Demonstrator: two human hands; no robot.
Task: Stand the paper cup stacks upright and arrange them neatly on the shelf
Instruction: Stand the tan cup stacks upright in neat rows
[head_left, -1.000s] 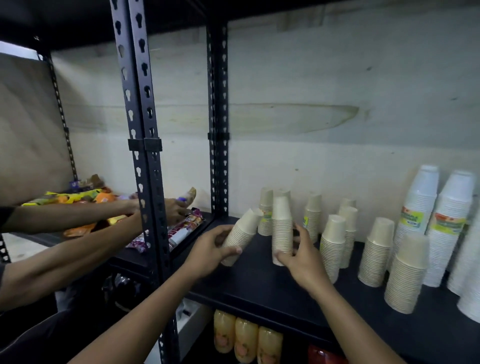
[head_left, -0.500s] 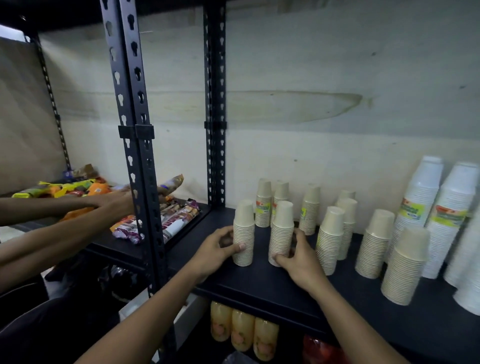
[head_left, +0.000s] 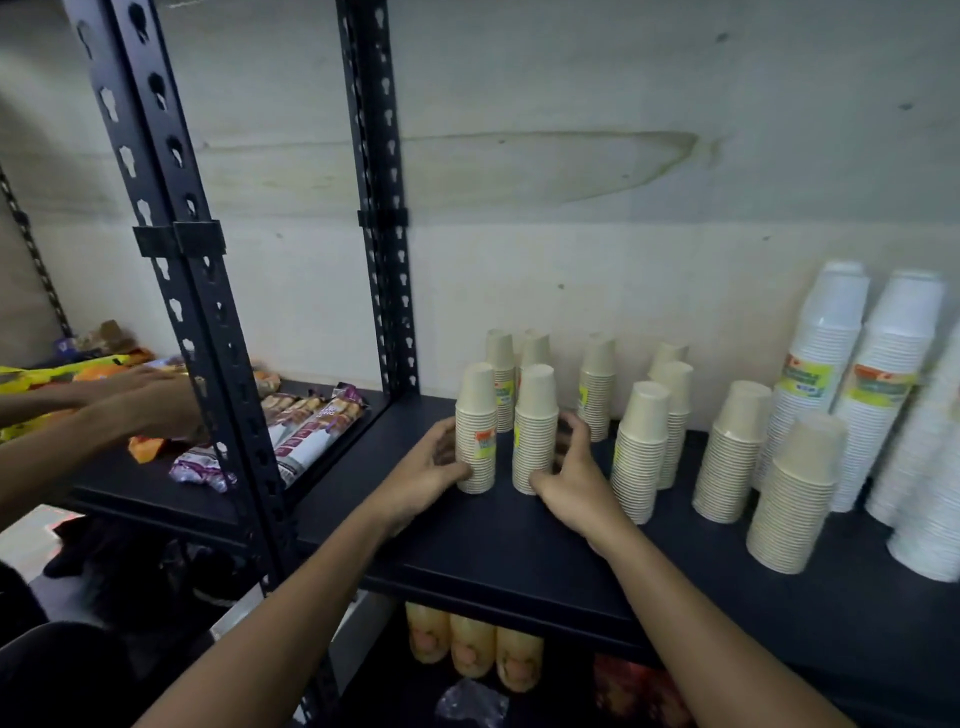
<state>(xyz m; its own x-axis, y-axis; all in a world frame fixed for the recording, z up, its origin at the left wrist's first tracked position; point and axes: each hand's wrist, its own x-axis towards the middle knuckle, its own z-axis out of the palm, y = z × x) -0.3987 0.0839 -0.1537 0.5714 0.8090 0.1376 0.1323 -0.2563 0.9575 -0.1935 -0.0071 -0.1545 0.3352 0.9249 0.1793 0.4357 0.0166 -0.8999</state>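
Observation:
Several beige paper cup stacks stand upright, mouths down, on the black shelf (head_left: 498, 551). My left hand (head_left: 431, 475) curls around the base of the front left stack (head_left: 476, 428). My right hand (head_left: 569, 475) grips the base of the stack next to it (head_left: 535, 431). Both stacks are vertical and sit side by side, a small gap between them. Behind them stand two more stacks (head_left: 501, 382) and others (head_left: 597, 387) near the wall. To the right are a taller stack (head_left: 641, 452) and two wider stacks (head_left: 735, 452).
Tall white cup stacks (head_left: 826, 374) line the right end of the shelf. A black upright post (head_left: 176, 260) stands left of my arms. Beyond it another person's hands (head_left: 130, 405) sort snack packets (head_left: 311, 426). Juice bottles (head_left: 467, 649) sit on the shelf below.
The tilted stack in my left hand has been set upright on the shelf. Both stacks now stand side by side, and my hands have slid down to their bases.

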